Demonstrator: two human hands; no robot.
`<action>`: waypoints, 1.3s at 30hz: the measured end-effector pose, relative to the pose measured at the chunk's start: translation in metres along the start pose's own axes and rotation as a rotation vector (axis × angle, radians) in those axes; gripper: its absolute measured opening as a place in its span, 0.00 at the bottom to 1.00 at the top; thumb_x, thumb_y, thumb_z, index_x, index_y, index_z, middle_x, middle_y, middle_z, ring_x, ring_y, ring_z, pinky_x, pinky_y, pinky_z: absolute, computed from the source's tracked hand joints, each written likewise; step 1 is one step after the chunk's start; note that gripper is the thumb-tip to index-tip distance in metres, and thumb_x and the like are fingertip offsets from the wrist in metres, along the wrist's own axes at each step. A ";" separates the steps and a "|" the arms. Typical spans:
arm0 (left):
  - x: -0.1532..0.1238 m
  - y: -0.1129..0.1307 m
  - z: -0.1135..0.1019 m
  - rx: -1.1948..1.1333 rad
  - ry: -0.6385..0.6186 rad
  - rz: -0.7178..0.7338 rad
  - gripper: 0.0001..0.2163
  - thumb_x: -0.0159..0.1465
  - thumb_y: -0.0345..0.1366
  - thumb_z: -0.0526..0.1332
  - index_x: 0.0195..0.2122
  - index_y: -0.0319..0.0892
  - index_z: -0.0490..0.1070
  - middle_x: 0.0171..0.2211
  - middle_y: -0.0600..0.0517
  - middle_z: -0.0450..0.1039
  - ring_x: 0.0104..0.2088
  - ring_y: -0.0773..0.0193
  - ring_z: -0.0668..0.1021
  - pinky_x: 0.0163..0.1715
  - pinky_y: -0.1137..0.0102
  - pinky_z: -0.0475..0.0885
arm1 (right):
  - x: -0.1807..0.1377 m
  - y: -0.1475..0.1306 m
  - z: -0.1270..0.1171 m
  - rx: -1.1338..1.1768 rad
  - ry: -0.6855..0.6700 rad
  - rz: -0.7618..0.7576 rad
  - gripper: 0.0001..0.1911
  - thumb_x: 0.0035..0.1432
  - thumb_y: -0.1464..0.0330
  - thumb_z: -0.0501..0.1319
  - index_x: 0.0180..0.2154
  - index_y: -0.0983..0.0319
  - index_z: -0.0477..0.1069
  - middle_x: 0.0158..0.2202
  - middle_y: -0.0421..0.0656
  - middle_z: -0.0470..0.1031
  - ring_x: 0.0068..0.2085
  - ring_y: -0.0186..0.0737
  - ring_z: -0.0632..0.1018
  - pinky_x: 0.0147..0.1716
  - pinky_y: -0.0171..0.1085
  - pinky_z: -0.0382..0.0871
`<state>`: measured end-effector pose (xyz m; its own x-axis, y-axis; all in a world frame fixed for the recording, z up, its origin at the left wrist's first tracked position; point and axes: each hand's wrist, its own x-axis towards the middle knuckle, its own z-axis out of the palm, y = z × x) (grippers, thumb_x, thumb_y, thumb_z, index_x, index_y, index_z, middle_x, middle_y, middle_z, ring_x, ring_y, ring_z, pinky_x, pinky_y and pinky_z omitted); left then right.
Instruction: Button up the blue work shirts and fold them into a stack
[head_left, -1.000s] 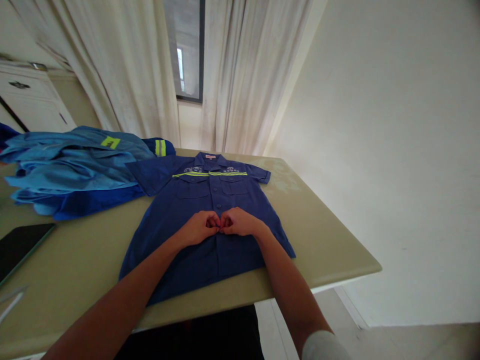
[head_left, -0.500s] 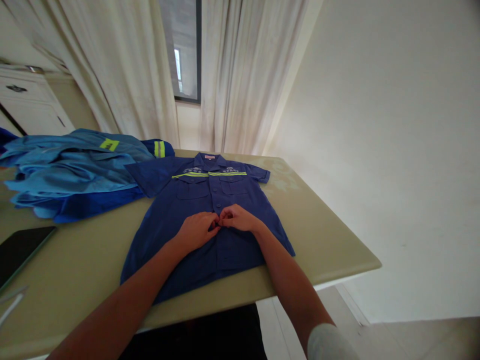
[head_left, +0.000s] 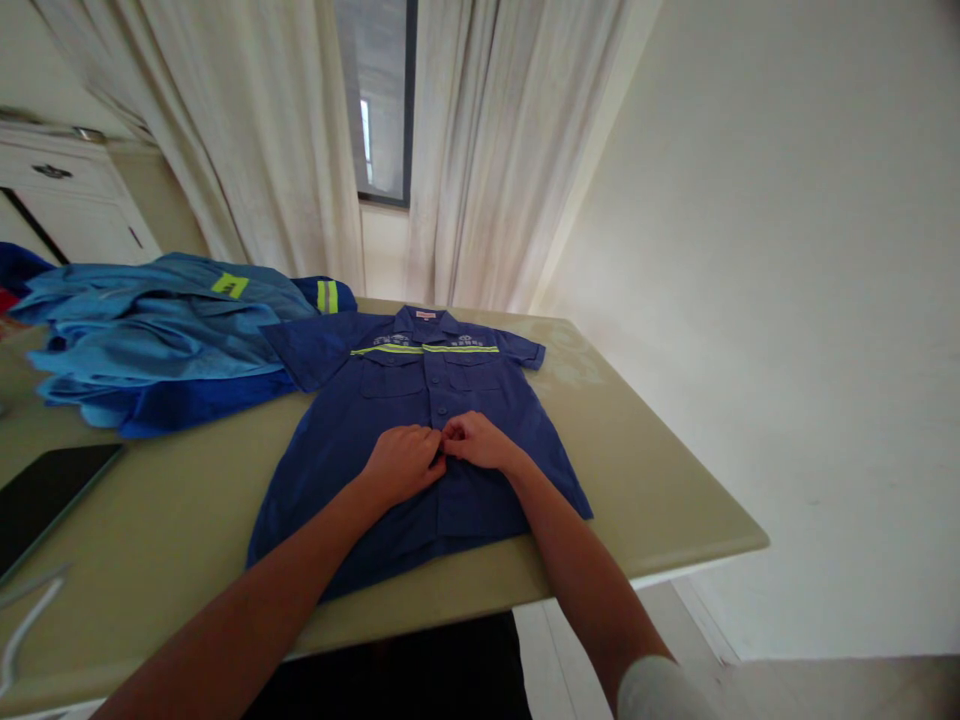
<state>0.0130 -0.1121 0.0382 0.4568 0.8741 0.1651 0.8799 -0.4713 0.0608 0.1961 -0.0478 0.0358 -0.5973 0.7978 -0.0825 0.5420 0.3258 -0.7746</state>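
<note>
A dark blue short-sleeved work shirt (head_left: 397, 380) lies spread face up, collar away from me, with a yellow-green reflective stripe (head_left: 461, 349) across its chest. My left hand (head_left: 405, 460) pinches the front placket below the chest pockets. Right beside it, fingertips meeting the left ones, my right hand (head_left: 478, 440) pinches the same strip of cloth. Whatever sits between the fingertips, perhaps a button, is hidden. A button (head_left: 442, 411) shows on the placket just above my hands.
A heap of light blue clothes (head_left: 157, 320) with reflective patches lies on the table (head_left: 637, 450) at the left. Nearer me are a dark flat tablet-like device (head_left: 52, 500) and a white wire-like item (head_left: 30, 620). Curtains (head_left: 277, 130) hang behind, and a wall (head_left: 787, 300) stands at the right.
The view has shifted slightly, so the scene sits a little further right. Both hands stay pinched at the same spot on the shirt placket, with only small finger movement.
</note>
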 end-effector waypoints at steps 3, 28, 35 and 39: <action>0.001 0.002 -0.001 -0.007 -0.011 -0.014 0.11 0.69 0.39 0.55 0.41 0.41 0.75 0.38 0.43 0.80 0.41 0.50 0.81 0.41 0.60 0.73 | 0.000 0.002 -0.003 -0.008 0.009 -0.007 0.04 0.54 0.72 0.64 0.32 0.65 0.77 0.23 0.36 0.73 0.26 0.31 0.72 0.27 0.29 0.61; 0.002 -0.005 0.039 -0.208 0.091 0.063 0.29 0.75 0.55 0.44 0.67 0.44 0.66 0.69 0.44 0.63 0.68 0.51 0.66 0.68 0.52 0.59 | -0.015 0.014 -0.034 -0.595 0.147 0.441 0.43 0.63 0.37 0.53 0.67 0.59 0.66 0.70 0.59 0.59 0.67 0.66 0.67 0.61 0.58 0.64; 0.000 -0.011 0.051 -0.102 0.044 0.151 0.31 0.74 0.57 0.43 0.74 0.50 0.52 0.74 0.49 0.51 0.73 0.54 0.57 0.71 0.53 0.51 | -0.020 -0.003 -0.032 -0.622 0.213 0.497 0.39 0.66 0.40 0.52 0.60 0.63 0.74 0.62 0.61 0.71 0.60 0.65 0.74 0.57 0.57 0.68; -0.002 -0.008 0.053 -0.083 0.022 0.150 0.33 0.74 0.58 0.43 0.75 0.48 0.49 0.75 0.47 0.48 0.74 0.53 0.55 0.72 0.52 0.49 | -0.010 0.014 -0.018 -0.680 0.374 0.184 0.38 0.71 0.44 0.49 0.71 0.59 0.60 0.75 0.54 0.51 0.74 0.56 0.55 0.70 0.55 0.48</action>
<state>0.0120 -0.1039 -0.0149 0.5784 0.7910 0.1996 0.7878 -0.6051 0.1152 0.2204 -0.0423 0.0374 -0.2903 0.9470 0.1377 0.9266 0.3141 -0.2066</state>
